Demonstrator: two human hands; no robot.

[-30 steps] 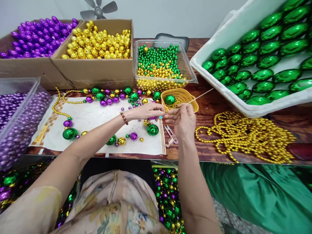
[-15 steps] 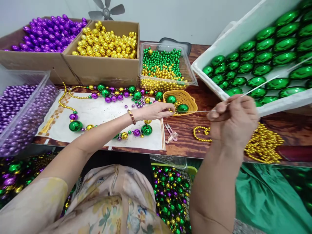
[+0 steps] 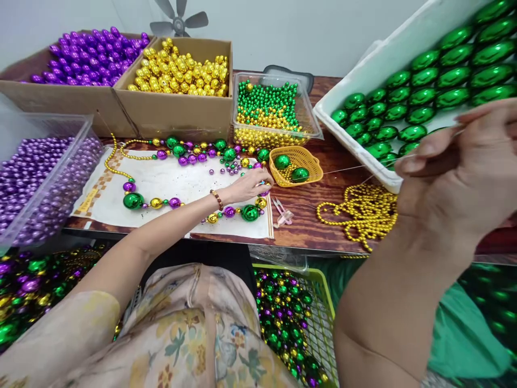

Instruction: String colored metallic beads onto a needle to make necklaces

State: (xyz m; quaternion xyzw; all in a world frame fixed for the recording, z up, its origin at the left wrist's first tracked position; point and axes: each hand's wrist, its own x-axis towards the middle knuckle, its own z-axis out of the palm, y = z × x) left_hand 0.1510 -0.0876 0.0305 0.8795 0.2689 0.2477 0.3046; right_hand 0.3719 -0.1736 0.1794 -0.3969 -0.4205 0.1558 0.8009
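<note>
My left hand (image 3: 251, 186), with a bracelet on its wrist, is closed at the right end of a bead strand (image 3: 250, 213) of purple, green and gold beads. The strand loops over a white cloth (image 3: 177, 180). From my left fingers a thin white string (image 3: 347, 169) runs taut past the small yellow basket (image 3: 276, 182) to my right hand (image 3: 456, 153). That hand is raised in front of the white foam box, blurred, its fingers pinched on the string. Loose small purple beads (image 3: 231, 170) lie on the cloth just behind my left hand.
Cardboard boxes of purple (image 3: 97, 56) and gold beads (image 3: 181, 70) stand at the back. A clear tub (image 3: 278, 137) holds small green and gold beads. The tilted foam box (image 3: 335, 97) holds large green beads. Pink snips (image 3: 284, 213) and gold bead chains (image 3: 363, 215) lie in front.
My right hand has moved right, drawing the string out longer. My left hand has shifted slightly left, from the basket's edge to the strand's end. The gold chains show more.
</note>
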